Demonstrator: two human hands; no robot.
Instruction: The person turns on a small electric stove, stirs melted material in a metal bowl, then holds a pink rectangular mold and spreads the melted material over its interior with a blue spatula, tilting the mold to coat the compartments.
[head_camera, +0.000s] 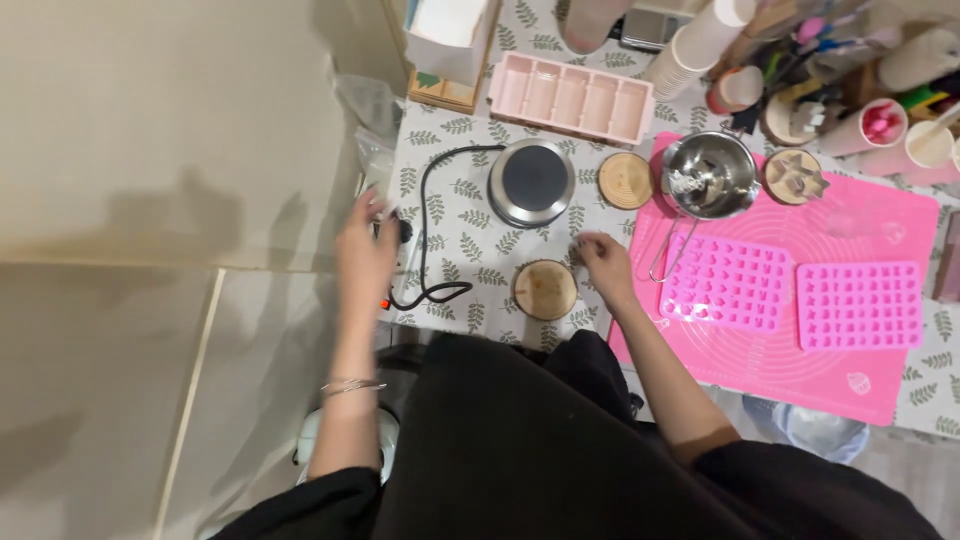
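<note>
My left hand (366, 248) reaches to the table's left edge, its fingers on a dark plug or switch where a black cable (430, 230) starts; the grip is blurred. The cable loops across a leaf-patterned cloth to a small round electric hot plate (531, 181). My right hand (603, 259) rests on the cloth with fingers loosely curled, holding nothing, just right of a round wooden coaster (545, 290) and left of a pink silicone mat (880, 225).
A metal pot (710, 175) with a wire handle sits on the mat above two pink silicone moulds (726, 283), (859, 305). Further back are a second wooden coaster (626, 180), a pink compartment tray (570, 97), stacked paper cups (700, 40) and cluttered containers at far right.
</note>
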